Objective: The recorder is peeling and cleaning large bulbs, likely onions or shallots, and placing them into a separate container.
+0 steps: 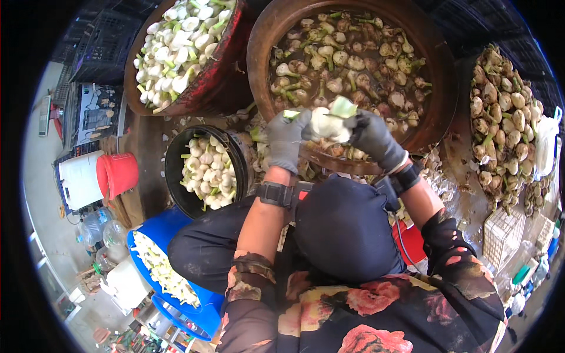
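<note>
Both my hands wear dark grey gloves and meet over the near rim of a large brown tub. Between them is a peeled-looking white garlic bulb with a thick pale green stem. My right hand is closed around the bulb's right side. The fingers of my left hand close on its left side, and a small pale green stem end sticks out above that hand. Many unpeeled garlic bulbs lie in murky water in the tub behind. Some fingertips are hidden by the bulb.
A red-sided tub of clean white garlic stands far left. Nearer are a black bucket of bulbs and a blue bucket of cut pieces. Unwashed garlic is heaped at right, beside a white crate. A red bucket stands left.
</note>
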Motion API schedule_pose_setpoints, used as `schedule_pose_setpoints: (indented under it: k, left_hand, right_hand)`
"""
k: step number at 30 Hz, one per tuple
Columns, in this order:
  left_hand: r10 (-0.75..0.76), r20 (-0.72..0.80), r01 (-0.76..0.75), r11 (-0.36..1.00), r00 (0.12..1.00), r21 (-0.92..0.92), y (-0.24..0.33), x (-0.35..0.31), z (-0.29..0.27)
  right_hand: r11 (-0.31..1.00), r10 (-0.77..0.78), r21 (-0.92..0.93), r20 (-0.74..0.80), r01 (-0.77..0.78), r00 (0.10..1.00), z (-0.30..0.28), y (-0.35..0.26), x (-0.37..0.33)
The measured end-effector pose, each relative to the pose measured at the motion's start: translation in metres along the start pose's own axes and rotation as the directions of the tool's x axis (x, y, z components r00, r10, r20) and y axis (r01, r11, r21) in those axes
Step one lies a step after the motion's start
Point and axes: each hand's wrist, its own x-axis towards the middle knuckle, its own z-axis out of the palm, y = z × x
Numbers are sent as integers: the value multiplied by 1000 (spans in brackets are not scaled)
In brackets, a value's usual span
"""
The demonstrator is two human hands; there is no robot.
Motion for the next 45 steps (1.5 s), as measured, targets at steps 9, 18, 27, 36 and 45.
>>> schedule_pose_setpoints:
  k: [9,18,27,36,45]
  left_hand:
    - [233,454,215,643,860,-735,-28,19,-33]
    - [100,263,32,889,960,-456,-22,2,-7]
    - [403,207,-446,861,891,243,-12,-6,12]
    - [313,338,-303,949,888,-82,-20,-7,-7]
    - [188,194,67,531,963,-845,-19,53,-68]
  right_hand:
    - [883,465,229,-329,-409,822,-77,15,-93]
    - [687,708,-315,93,-654,700,-107,-22,-123]
    - [837,373,-433,8,-333,928,4,-29,11]
    - [762,471,-548,101,-346,876,1,17,2]
    - [524,810,-621,153,-583,565,-34,61,-6]
